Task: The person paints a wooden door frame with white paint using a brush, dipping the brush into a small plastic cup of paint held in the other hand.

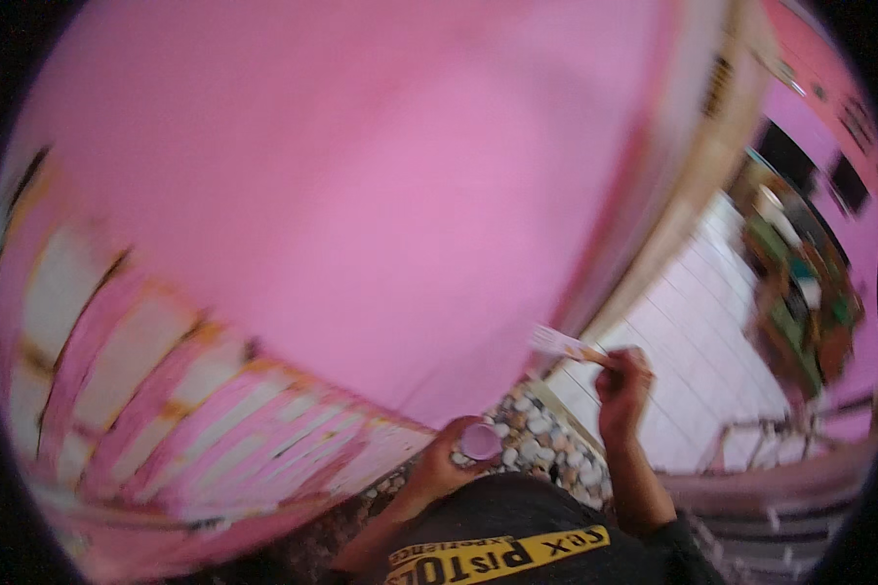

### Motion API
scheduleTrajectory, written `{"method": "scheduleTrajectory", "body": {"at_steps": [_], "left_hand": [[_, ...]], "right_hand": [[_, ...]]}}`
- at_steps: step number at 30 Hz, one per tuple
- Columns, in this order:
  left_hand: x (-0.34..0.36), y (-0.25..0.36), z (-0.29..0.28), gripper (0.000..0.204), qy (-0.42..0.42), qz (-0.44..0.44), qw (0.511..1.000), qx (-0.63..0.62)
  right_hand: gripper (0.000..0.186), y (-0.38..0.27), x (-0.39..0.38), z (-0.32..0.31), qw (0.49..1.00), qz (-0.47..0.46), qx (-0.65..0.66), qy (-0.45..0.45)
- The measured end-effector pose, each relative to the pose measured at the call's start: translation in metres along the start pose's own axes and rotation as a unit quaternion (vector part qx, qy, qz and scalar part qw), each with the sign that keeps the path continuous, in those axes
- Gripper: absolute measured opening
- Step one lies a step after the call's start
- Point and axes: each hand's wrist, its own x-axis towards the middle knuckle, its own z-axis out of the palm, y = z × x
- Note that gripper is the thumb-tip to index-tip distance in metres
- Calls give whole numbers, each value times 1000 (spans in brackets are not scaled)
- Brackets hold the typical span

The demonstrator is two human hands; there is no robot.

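A paintbrush (568, 345) with pale, paint-coated bristles is gripped by its handle in my right hand (626, 382). Its bristles point left, close to the lower right edge of a pink wall (410, 224); whether they touch it I cannot tell. My left hand (447, 456) is wrapped round a small round container of pink paint (481, 442), held low in front of my body. The container's open top faces up.
Pink-and-white stepped ridges (205, 419) run along the left. White pebbles (546, 439) cover the ground below. To the right are a wooden door frame (688, 195), a white tiled floor (683, 361) and brown furniture (800, 312) with objects on it.
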Motion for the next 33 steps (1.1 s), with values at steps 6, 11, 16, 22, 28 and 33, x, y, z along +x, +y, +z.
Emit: {"method": "scheduleTrajectory", "body": {"at_steps": [6,11,16,22,28,33], "left_hand": [[-26,12,-34,66,-46,-42,996,-59],[-58,17,-49,67,45,-2,998,-41],[-104,6,-64,67,171,21,985,-4],[-151,-9,-71,70,269,27,963,-12],[-198,-12,-76,69,371,-4,928,29],[-221,-14,-79,70,427,-40,903,36]], "right_hand": [[19,-23,-38,30,996,-68,61,18],[30,-14,-42,54,962,-218,-65,-153],[32,22,-38,82,971,-28,130,-197],[23,-21,-126,168,914,156,162,-337],[28,-11,-162,204,860,144,79,-483],[30,2,-182,223,815,219,92,-529]]}}
